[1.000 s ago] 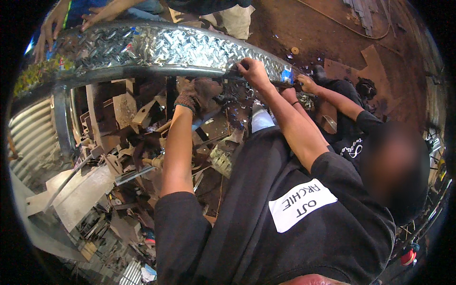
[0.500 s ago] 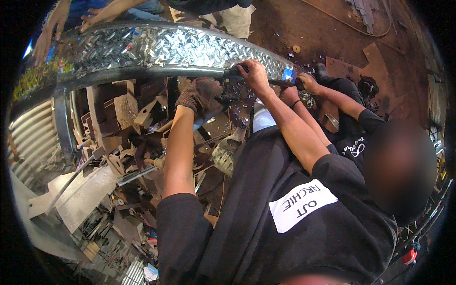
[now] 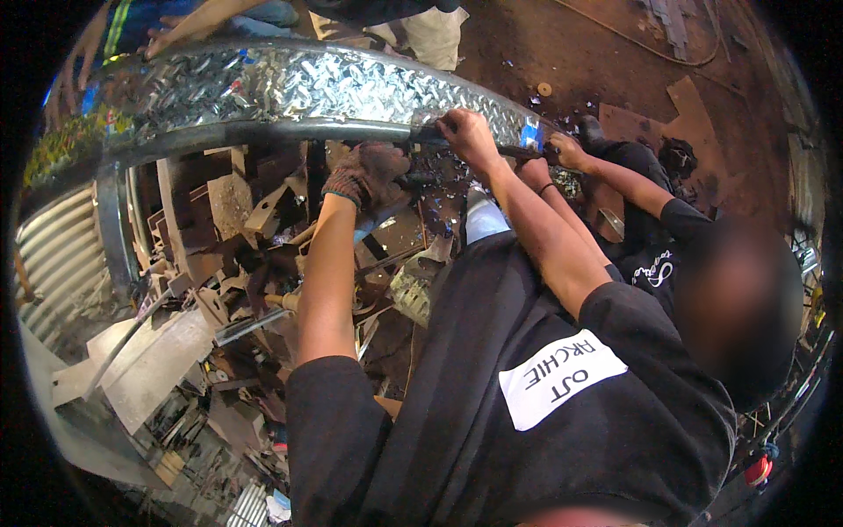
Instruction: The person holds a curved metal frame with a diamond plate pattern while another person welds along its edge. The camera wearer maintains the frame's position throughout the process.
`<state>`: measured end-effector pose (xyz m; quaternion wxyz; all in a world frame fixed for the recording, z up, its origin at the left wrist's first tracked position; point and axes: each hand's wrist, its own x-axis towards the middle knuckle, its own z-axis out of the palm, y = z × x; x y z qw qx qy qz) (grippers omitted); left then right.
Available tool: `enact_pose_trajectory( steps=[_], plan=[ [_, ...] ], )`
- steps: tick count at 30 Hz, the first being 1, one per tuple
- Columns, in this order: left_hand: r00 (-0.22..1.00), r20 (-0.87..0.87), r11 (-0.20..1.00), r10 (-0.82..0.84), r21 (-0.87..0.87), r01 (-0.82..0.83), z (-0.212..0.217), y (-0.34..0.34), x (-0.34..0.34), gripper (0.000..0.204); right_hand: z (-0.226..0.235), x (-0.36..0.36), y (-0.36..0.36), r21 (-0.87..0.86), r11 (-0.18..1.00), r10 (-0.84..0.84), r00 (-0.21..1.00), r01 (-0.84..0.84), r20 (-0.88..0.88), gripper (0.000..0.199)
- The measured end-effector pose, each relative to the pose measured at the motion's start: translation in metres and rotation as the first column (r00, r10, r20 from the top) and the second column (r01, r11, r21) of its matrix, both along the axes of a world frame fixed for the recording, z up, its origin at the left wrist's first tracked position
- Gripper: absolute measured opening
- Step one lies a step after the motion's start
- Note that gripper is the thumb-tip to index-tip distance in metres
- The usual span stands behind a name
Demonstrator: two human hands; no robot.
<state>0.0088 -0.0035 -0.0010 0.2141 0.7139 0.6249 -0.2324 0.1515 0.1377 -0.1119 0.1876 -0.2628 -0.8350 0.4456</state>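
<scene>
A long patterned metal tread plate [image 3: 342, 83] with a rounded tube [image 3: 263, 133] along its near edge stretches across the upper view. My bare right hand [image 3: 471, 138] rests at that edge, fingers pinched on a dark strip [image 3: 428, 133] that lies along it. Just below the tube, my left hand [image 3: 373, 173] wears a brown knit glove. Its fingers are curled by a dark object [image 3: 416, 178], whose kind is hidden in shadow. To the right, a co-worker's two hands [image 3: 569, 152] hold the same edge near a blue patch [image 3: 530, 136].
Scrap metal pieces [image 3: 233, 206] are heaped under the plate. A dark upright post [image 3: 117, 220] and a corrugated sheet [image 3: 61, 255] stand at left. Another person's hand [image 3: 171, 37] lies on the plate's far edge. A hose [image 3: 654, 60] curves over the brown floor.
My right hand's fingers have shifted slightly along the edge. At far left, the other person's arm has moved, and a yellow-green stripe now shows. My gloved left hand has barely moved.
</scene>
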Motion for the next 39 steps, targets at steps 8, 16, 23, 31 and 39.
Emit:
enact_pose_trajectory(
  steps=[8, 16, 23, 31, 39],
  plan=[
    [0.999, 0.049, 0.998, 0.008, 0.064, -0.012, -0.009, -0.007, -0.005, 0.019, 0.003, -0.004, 0.004, 0.014, 0.999, 0.05, 0.999, -0.05, 0.02, 0.018],
    [0.999, 0.035, 1.0, 0.02, -0.018, -0.019, 0.007, 0.0, 0.0, 0.03, 0.002, -0.004, 0.003, -0.021, 1.0, 0.008, 0.998, -0.007, 0.064, 0.018],
    [0.998, 0.029, 0.998, 0.061, -0.009, -0.061, 0.013, 0.001, 0.003, 0.029, 0.005, -0.003, 0.005, -0.057, 0.998, 0.032, 0.997, -0.028, 0.064, 0.019],
    [0.993, 0.062, 0.994, 0.097, -0.056, -0.094, 0.015, 0.001, 0.002, 0.03, 0.001, -0.005, 0.004, -0.006, 1.0, -0.024, 0.998, 0.024, 0.059, 0.019],
    [0.994, 0.069, 0.995, 0.087, -0.051, -0.083, 0.011, 0.002, 0.002, 0.03, -0.001, 0.006, 0.002, -0.228, 0.968, -0.077, 0.991, 0.101, 0.113, 0.02]
  ],
)
